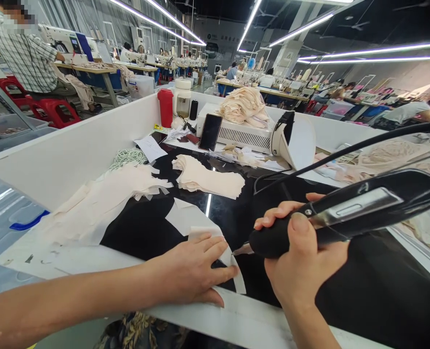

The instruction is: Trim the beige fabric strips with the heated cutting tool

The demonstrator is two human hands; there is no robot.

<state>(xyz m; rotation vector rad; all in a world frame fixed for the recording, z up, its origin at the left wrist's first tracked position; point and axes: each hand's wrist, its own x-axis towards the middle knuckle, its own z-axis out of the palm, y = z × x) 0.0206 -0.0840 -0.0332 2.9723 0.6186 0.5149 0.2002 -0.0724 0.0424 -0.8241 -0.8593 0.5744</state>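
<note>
My left hand (196, 266) lies flat with its fingers stretched out, pressing down a white fabric piece (183, 218) on the black glossy work surface (138, 228). My right hand (304, 259) is wrapped round a black corded hand tool (360, 208). The tool's narrow metal tip (243, 249) is at the fabric's right edge, just beyond my left fingertips. A stack of cream fabric pieces (209, 177) lies farther back on the surface. To the left, more pale fabric pieces (105, 203) are spread in a loose pile.
White side boards (76, 140) fence the table. At the back stand a phone (210, 132), a red cup (165, 107), a clear bottle (183, 99) and a white box (236, 133) topped with fabric. The black cord (331, 155) crosses the right side. A person in a checked shirt (22, 53) sits far left.
</note>
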